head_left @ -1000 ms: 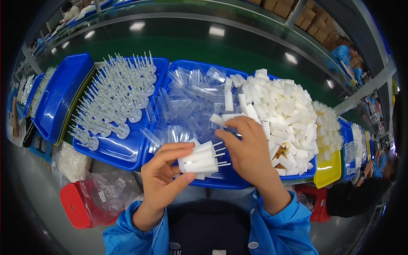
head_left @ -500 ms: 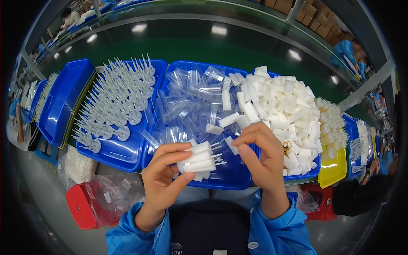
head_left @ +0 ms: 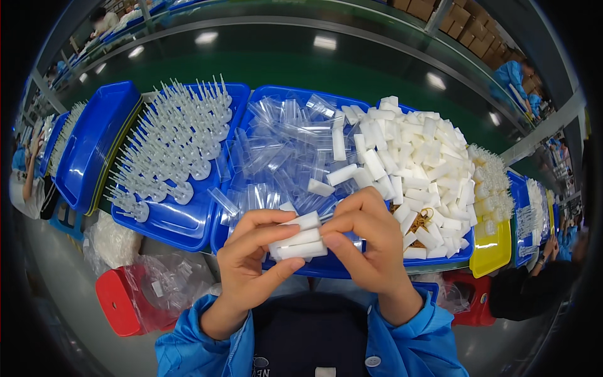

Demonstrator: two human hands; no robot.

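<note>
Stack of small white plastic pieces (head_left: 299, 242), pinched between both hands just in front of the near rim of the middle blue tray (head_left: 326, 267). Left hand (head_left: 254, 257) clamped on the stack, thumb under, fingers curled over the top. Right hand (head_left: 370, 242) closed against the stack's right end, fingertips pressed to the pieces, thumb meeting them from below. Blue sleeves (head_left: 188, 345) at both wrists, low in the view.

Behind the stack, inside the middle blue tray: loose clear plastic sleeves (head_left: 286, 151) heaped on the left half, white blocks (head_left: 421, 163) piled high on the right half, some rubber bands (head_left: 424, 220) half buried near the right hand. Left of that tray, touching it: second blue tray (head_left: 179, 223) holding rows of upright translucent spiked parts (head_left: 173, 144). Further left, an empty-looking blue tray (head_left: 94, 141) tilted on edge. Right of the middle tray: yellow bin (head_left: 493, 251) with pale small parts heaped behind it, then more blue trays (head_left: 521, 213) beyond.

Below the second tray, left of the left hand: clear plastic bags (head_left: 157, 279) resting against a red stool (head_left: 116, 301). Another red stool (head_left: 471, 301) right of the right sleeve. Green surface (head_left: 301, 69) stretching behind all trays. Other people's arms at the far left and far right edges, too small to tell more.
</note>
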